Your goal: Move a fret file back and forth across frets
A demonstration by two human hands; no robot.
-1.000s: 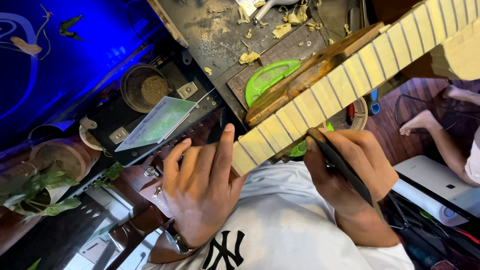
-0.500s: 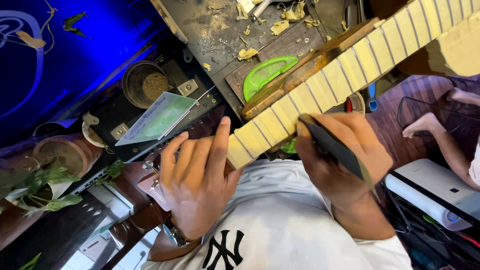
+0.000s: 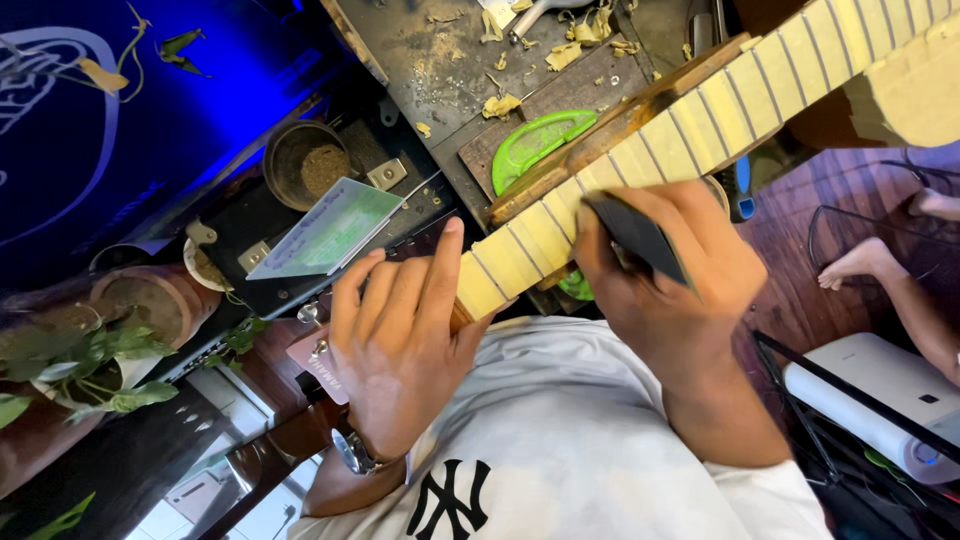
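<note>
A guitar neck (image 3: 700,120) with a pale fretted fingerboard runs from the upper right down to my chest. My left hand (image 3: 395,340), with a wristwatch, cups the neck's near end, its fingers stretched along the side and a fingertip on the edge. My right hand (image 3: 680,290) grips a dark flat tool (image 3: 640,235) and presses it onto the fingerboard a few frets up from that end. The neck's far part rests on a cluttered workbench (image 3: 430,50).
A green curved plastic piece (image 3: 535,145) lies under the neck among wood scraps. A round tin (image 3: 310,165) and a greenish card (image 3: 325,228) sit at the left, a potted plant (image 3: 90,360) lower left. Another person's foot (image 3: 860,265) and a white appliance (image 3: 880,400) are at the right.
My right hand has shifted the dark tool up from the neck's edge onto the fingerboard. My left hand stays at the near end.
</note>
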